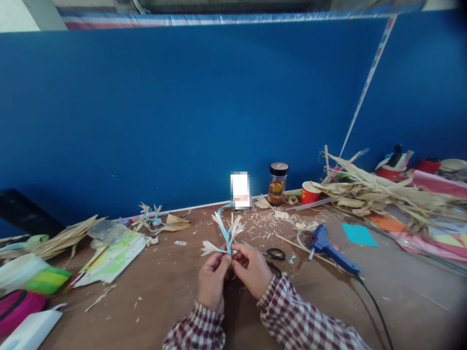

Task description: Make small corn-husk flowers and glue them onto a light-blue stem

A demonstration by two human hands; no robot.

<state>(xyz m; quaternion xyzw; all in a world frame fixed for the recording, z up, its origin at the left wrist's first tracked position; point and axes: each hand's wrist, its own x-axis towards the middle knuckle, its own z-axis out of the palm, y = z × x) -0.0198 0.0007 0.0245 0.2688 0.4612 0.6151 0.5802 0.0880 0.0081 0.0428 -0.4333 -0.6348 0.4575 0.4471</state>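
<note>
Both of my hands meet at the middle of the table, pinching the lower stem of a small handmade flower sprig [228,234]. Pale, pointed petals spread from its branches, and light blue strip wraps the stems. My left hand [213,281] closes on the stem from the left, thumb uppermost. From the right, my right hand [253,270] grips the same stem with thumb and forefinger. The stem's bottom end is hidden by my fingers. Black-handled scissors [276,253] lie just beyond my right hand, partly covered by it.
A blue glue gun [333,249] with a cord lies to the right. Behind it are a cyan paper square [359,235], dried husks [379,187], a red cup [310,193] and a lidded jar [278,184]. Another flower sprig [150,218] and a white-green sheet [113,257] lie left. Shavings [255,226] litter the table.
</note>
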